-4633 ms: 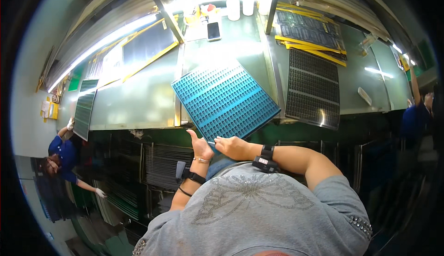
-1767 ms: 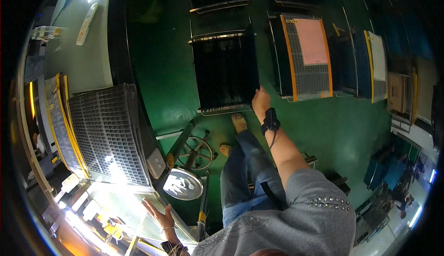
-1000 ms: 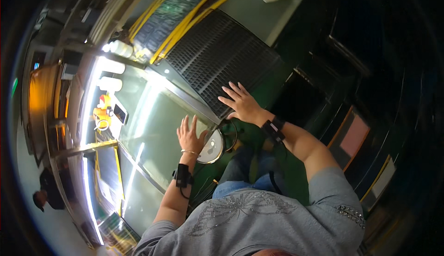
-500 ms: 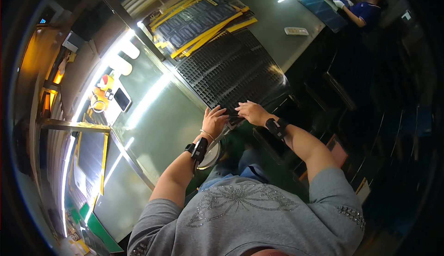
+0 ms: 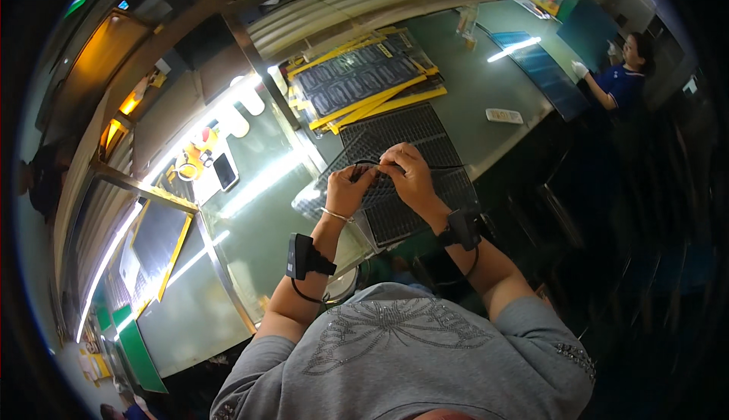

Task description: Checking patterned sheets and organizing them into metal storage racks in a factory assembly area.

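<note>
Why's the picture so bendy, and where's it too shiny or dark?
In the head view, the fisheye lens bends straight edges near the rim; same view, white glare streaks the table left of the left hand; same view, the lower right is too dark to make things out.

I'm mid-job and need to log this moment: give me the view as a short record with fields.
Left hand: pinching a dark-edged sheet
Right hand: pinching the same sheet, close beside the left
Sheet: blurred, hard to make out
Below the hands: dark grid tray
Beyond the tray: yellow-edged frames, overlapping
Left of the hands: phone
Right, farther off: white oblong
Upper right: co-worker in white gloves, near a dark panel
</note>
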`<state>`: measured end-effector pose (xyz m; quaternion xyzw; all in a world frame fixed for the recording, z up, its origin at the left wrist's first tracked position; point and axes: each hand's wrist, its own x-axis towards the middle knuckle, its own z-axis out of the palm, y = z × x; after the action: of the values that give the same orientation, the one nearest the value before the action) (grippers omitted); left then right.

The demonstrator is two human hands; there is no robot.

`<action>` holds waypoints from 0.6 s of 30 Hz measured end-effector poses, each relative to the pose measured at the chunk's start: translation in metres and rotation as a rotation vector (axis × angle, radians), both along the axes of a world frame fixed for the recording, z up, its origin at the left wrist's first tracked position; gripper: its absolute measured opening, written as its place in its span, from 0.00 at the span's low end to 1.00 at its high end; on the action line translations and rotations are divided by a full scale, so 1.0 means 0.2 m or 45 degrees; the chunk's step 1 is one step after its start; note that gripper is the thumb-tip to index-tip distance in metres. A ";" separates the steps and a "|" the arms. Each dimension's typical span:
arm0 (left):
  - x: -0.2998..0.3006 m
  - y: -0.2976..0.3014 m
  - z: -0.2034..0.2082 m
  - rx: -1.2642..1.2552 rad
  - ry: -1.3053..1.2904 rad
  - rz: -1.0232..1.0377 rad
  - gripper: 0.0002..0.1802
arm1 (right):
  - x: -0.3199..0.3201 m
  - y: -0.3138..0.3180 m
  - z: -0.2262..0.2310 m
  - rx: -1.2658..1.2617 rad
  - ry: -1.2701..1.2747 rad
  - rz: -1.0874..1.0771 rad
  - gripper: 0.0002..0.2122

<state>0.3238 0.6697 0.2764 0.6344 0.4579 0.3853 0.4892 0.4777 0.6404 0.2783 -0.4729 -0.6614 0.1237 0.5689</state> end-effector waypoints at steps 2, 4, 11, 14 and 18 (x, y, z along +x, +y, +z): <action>0.01 0.00 -0.01 0.131 0.067 0.116 0.12 | -0.02 0.04 0.00 0.012 -0.077 -0.013 0.04; 0.01 -0.03 0.04 0.226 0.265 0.254 0.13 | -0.05 0.08 -0.02 0.022 -0.150 -0.034 0.04; -0.11 -0.04 0.01 0.281 0.442 0.520 0.14 | -0.13 0.15 0.01 -0.123 -0.156 0.425 0.04; -0.21 0.00 0.05 0.257 0.599 0.489 0.13 | -0.14 0.21 0.03 -0.248 -0.160 0.531 0.05; -0.29 0.00 0.10 -0.113 0.139 0.244 0.10 | -0.17 0.25 0.10 -0.425 0.324 0.789 0.07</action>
<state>0.2662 0.6700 0.2962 0.5855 0.5590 0.3748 0.4520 0.4431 0.6908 0.2991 -0.3172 -0.6679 0.4540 0.4972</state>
